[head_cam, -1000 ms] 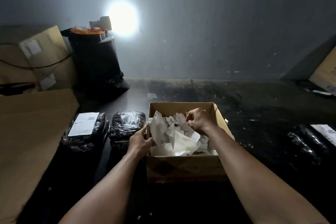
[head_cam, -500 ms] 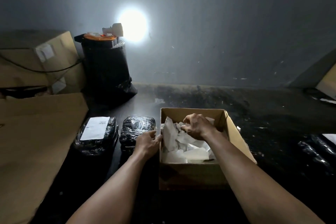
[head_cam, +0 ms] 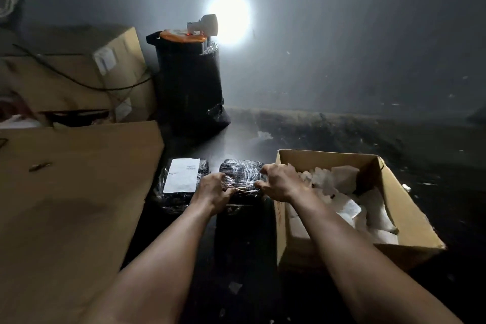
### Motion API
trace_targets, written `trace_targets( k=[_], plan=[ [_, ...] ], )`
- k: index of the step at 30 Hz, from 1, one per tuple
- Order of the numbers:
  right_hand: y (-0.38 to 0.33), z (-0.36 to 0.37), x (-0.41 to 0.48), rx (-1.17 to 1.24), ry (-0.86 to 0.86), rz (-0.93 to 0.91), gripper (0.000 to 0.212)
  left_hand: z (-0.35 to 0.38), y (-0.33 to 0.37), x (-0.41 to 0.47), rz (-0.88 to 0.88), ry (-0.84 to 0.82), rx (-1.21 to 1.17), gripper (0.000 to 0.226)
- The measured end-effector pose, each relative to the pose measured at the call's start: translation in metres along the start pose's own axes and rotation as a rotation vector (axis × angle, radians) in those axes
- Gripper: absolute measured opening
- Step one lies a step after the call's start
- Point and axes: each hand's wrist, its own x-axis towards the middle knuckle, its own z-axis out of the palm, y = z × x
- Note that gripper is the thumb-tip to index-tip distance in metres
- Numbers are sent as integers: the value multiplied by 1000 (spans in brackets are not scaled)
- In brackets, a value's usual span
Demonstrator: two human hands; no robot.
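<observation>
Left of my hands lies a flat cardboard sheet point(head_cam: 79, 192), then a labelled parcel point(head_cam: 181, 200) whose white label point(head_cam: 182, 175) carries print too small to read. Half a second ago my left hand point(head_cam: 213, 192) held the box rim and my right hand point(head_cam: 278, 184) was in the paper; both have now left the box. The left curls round the near left corner of the film-wrapped parcel point(head_cam: 240, 172), which lies on the counter point(head_cam: 236, 139) between my hands. The right curls over its right edge. Just right of them stands the cardboard box point(head_cam: 407, 213) of crumpled white paper point(head_cam: 344, 179); red marks on its wall are unreadable.
</observation>
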Motion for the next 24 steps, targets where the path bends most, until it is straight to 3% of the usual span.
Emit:
trace_targets(
  k=[6, 11, 14, 17, 19, 24],
  plan=[
    [-5, 37, 35, -9, -112, 92, 40, 8, -30, 20, -18, -84, -3, 39],
    [3, 66, 56, 33, -152, 207, 47, 22, -44, 43, 0, -139, -24, 44],
    [7, 81, 69, 85, -178, 283, 67, 36, -54, 58, -23, -183, -65, 60],
    [9, 93, 78, 150, -208, 362, 109, 51, -63, 72, -45, -206, -142, 71],
    [12, 101, 84, 218, -216, 421, 127, 59, -67, 80, -81, -209, -175, 90],
    [22, 112, 94, 378, -258, 537, 133, 70, -73, 98, -152, -269, -295, 126]
  ],
)
